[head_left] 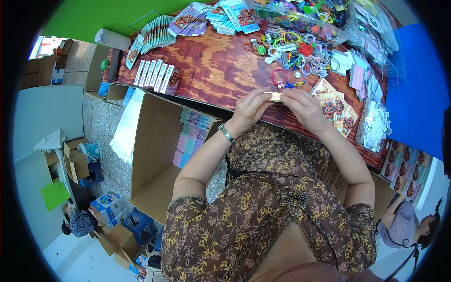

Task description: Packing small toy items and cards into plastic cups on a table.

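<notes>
My left hand (252,108) and my right hand (304,107) meet at the table's front edge. Between their fingertips is a small cream-yellow cardboard box (274,97), seen end-on, with both hands closed on it. Just beyond it lie a pink-red elastic band (278,75) and a few tiny coloured figures (295,84). Flat cream printed cartons (336,105) are fanned out beside my right hand and partly covered by it.
Tangled colourful bands and charms (300,49) are heaped before a clear plastic bin (324,28). Filled boxes (157,75) stand in a row at left, near printed card stacks (157,35). Below the table edge is an open carton (155,155). Clear bags (373,124) lie at right.
</notes>
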{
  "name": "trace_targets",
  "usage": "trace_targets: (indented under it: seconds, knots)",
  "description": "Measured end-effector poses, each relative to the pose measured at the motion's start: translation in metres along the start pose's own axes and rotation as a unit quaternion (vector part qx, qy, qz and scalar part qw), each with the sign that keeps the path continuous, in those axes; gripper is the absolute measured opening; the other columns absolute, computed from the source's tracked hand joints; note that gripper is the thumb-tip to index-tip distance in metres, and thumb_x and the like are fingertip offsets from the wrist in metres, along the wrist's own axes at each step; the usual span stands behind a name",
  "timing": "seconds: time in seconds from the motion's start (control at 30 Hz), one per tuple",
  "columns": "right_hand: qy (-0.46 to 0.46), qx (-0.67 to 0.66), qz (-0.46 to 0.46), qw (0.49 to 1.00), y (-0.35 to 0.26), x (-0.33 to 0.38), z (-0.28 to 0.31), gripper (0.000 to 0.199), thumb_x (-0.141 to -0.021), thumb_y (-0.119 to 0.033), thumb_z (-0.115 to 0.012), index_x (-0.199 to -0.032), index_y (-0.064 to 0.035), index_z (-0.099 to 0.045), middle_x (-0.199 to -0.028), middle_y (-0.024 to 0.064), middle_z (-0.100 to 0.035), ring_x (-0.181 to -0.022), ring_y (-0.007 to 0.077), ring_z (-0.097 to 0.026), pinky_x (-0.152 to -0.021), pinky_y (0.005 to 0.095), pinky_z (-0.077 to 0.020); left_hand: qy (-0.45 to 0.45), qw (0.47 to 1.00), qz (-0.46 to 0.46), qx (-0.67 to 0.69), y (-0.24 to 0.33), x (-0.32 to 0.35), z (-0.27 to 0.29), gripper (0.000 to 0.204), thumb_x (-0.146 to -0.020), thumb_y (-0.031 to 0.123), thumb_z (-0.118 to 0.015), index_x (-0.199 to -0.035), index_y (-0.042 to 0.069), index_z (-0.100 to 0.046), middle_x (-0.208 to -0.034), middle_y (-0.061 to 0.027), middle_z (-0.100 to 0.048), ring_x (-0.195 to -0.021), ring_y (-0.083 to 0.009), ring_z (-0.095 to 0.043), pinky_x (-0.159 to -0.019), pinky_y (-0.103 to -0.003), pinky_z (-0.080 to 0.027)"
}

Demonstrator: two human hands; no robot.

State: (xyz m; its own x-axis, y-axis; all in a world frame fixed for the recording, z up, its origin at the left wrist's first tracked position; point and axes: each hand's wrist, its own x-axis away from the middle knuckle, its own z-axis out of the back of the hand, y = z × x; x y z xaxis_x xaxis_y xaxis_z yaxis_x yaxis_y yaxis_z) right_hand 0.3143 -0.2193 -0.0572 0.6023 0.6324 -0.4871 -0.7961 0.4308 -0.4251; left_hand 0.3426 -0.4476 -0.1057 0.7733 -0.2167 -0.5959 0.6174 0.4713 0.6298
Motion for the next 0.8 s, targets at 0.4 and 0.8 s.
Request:
trace_targets:
  seconds: [0.4,0.8]
  knots:
    - [0.049,0.019,-0.084,0.995,-0.011,-0.011,-0.019,0.02,-0.084,-0.008,-0.072,-0.104,-0.0064,-0.07,-0.101,0.0083,-0.068,-0.092,0.0283,-0.068,-0.079,0.0377,-0.056,0.027,0.993,0.089,-0.075,0.03,0.005,-0.041,0.1,-0.07,0.012,-0.087,-0.149,-0.001,-0.027,-0.147,-0.0363,-0.032,-0.136,-0.0518,-0.037,-0.11,-0.053,-0.038]
    - [-0.223,0.239,-0.294,0.898,0.025,0.036,0.077,0.052,-0.078,-0.038,-0.081,-0.123,-0.0181,-0.064,-0.115,0.0099,-0.061,-0.105,0.0324,-0.064,-0.082,0.0457,-0.0555,-0.018,0.899,0.123,-0.42,-0.032,-0.024,0.048,0.079,-0.075,0.007,-0.069,-0.147,-0.001,-0.04,-0.15,-0.0321,-0.035,-0.136,-0.0505,-0.039,-0.112,-0.057,-0.035]
